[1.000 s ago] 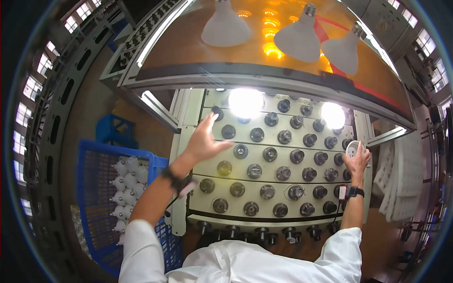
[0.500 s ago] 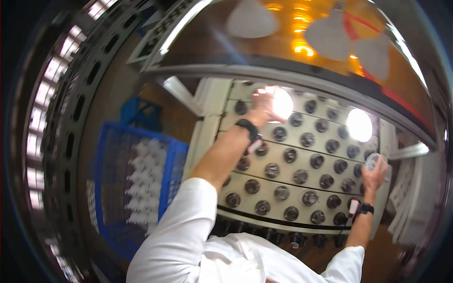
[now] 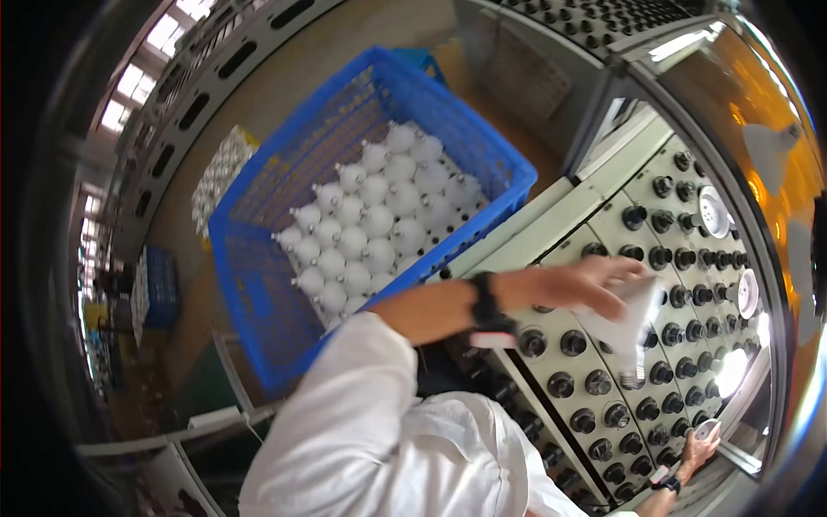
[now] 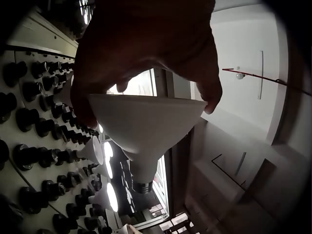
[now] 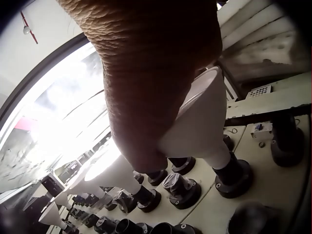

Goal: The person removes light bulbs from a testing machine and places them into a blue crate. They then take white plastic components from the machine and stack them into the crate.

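Note:
My left hand [image 3: 586, 289] grips a white reflector light bulb [image 3: 636, 314] by its wide rim, above the socket board [image 3: 551, 345]. In the left wrist view this bulb [image 4: 148, 122] is unlit, its bare screw base pointing down and fingers at both sides of the rim. At the board's far right end, my right hand [image 3: 699, 451] holds another bulb [image 3: 708, 427]. The right wrist view shows that bulb [image 5: 202, 119] upright with its neck in a black socket [image 5: 234, 178], the thumb and palm side against it and some fingers hidden.
A blue crate [image 3: 508, 172] with rows of white bulbs [image 3: 379, 220] stands left of the board. One lit bulb [image 3: 732, 372] and unlit bulbs [image 3: 713, 212] sit in sockets under the framed amber panel [image 3: 767, 103]. Black sockets cover the board.
The head view has swung left toward the crate. My left hand, first empty, reached a lit bulb and now holds an unlit bulb off the sockets. My right hand stays on its bulb.

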Motion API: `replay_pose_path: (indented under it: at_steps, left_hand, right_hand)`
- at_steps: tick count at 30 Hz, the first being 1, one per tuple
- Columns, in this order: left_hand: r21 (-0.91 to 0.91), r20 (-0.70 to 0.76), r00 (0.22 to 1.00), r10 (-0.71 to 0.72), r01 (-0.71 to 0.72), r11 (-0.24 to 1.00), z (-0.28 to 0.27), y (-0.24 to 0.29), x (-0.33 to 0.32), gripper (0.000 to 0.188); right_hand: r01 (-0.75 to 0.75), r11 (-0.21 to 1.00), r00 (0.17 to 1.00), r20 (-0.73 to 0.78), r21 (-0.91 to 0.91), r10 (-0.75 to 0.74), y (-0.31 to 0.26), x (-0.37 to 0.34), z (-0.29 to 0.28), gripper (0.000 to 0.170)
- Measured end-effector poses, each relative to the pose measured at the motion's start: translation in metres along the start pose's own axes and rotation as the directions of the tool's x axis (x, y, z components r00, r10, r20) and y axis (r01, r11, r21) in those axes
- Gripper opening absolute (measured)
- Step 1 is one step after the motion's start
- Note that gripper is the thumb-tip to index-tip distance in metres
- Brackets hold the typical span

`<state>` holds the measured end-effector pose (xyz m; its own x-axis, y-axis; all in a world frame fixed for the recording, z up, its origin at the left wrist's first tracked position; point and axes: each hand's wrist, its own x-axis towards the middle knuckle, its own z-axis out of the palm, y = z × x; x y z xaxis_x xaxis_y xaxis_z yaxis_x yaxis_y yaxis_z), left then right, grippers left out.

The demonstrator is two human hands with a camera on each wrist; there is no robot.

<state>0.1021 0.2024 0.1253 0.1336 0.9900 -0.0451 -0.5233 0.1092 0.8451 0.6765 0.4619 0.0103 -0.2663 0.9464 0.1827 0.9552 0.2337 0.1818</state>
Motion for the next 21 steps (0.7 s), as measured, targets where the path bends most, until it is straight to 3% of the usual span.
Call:
replay_pose_path:
  at_steps: [1, 3, 4, 5, 7, 8, 10, 13, 14, 16, 17, 19, 20, 21]
  left_hand:
    - [-0.055, -0.038, 0.997, 0.072, -0.074, 0.996, -0.023, 0.004, -0.042, 0.086]
    - [-0.213, -0.193, 0.970, 0.150, -0.190, 0.958, -0.070, 0.015, -0.137, 0.078]
    - [-0.324, -0.417, 0.885, 0.208, -0.359, 0.876, -0.083, 0.026, -0.174, 0.080]
    - [-0.368, -0.507, 0.835, 0.217, -0.436, 0.821, -0.111, 0.030, -0.211, 0.079]
    - [-0.280, -0.687, 0.699, 0.199, -0.507, 0.815, -0.145, 0.035, -0.271, 0.070]
    - [-0.289, -0.686, 0.699, 0.205, -0.519, 0.804, -0.157, 0.027, -0.291, 0.070]
    - [-0.365, -0.762, 0.644, 0.074, -0.520, 0.772, -0.183, 0.002, -0.323, 0.066]
    - [-0.477, -0.739, 0.672, -0.044, -0.476, 0.739, -0.233, -0.068, -0.353, 0.058]
    - [-0.492, -0.735, 0.677, -0.047, -0.484, 0.723, -0.250, -0.096, -0.356, 0.058]
    - [-0.555, -0.707, 0.673, -0.218, -0.338, 0.760, -0.278, -0.139, -0.344, 0.053]
    - [-0.628, -0.665, 0.705, -0.246, -0.351, 0.694, -0.280, -0.144, -0.333, 0.052]
    - [-0.508, -0.664, 0.740, -0.109, -0.339, 0.792, -0.313, -0.195, -0.302, 0.049]
    - [-0.519, -0.657, 0.747, -0.100, -0.352, 0.778, -0.318, -0.200, -0.287, 0.049]
    - [-0.520, -0.685, 0.707, -0.175, -0.307, 0.797, -0.320, -0.204, -0.273, 0.046]
  right_hand:
    - [0.069, 0.998, 0.991, -0.115, -0.013, -0.070, 0.002, -0.006, 0.007, 0.077]
    - [0.035, 0.999, 0.978, -0.207, 0.021, -0.030, -0.004, -0.011, -0.008, 0.076]
    - [0.003, 0.998, 0.974, -0.228, 0.055, 0.010, -0.006, -0.010, -0.020, 0.075]
    - [-0.015, 0.994, 0.968, -0.248, 0.105, 0.041, -0.007, -0.010, -0.035, 0.074]
    - [-0.009, 0.972, 0.962, -0.265, 0.234, 0.072, -0.019, -0.009, -0.064, 0.073]
    - [-0.007, 0.945, 0.961, -0.261, 0.326, 0.097, -0.031, -0.010, -0.078, 0.072]
    - [0.004, 0.813, 0.965, -0.216, 0.582, 0.149, -0.064, -0.021, -0.102, 0.070]
    - [-0.103, 0.465, 0.981, 0.011, 0.879, 0.196, -0.127, -0.043, -0.130, 0.068]
    - [-0.159, 0.330, 0.977, 0.099, 0.931, 0.189, -0.153, -0.053, -0.139, 0.067]
    - [-0.284, 0.132, 0.953, 0.264, 0.950, 0.151, -0.203, -0.072, -0.154, 0.066]
    - [-0.334, 0.095, 0.937, 0.319, 0.938, 0.143, -0.226, -0.082, -0.163, 0.065]
    - [-0.353, 0.094, 0.917, 0.324, 0.931, 0.231, -0.292, -0.113, -0.195, 0.062]
    - [-0.322, 0.108, 0.936, 0.298, 0.941, 0.188, -0.290, -0.118, -0.192, 0.063]
    - [-0.299, 0.135, 0.951, 0.284, 0.945, 0.122, -0.301, -0.126, -0.204, 0.060]
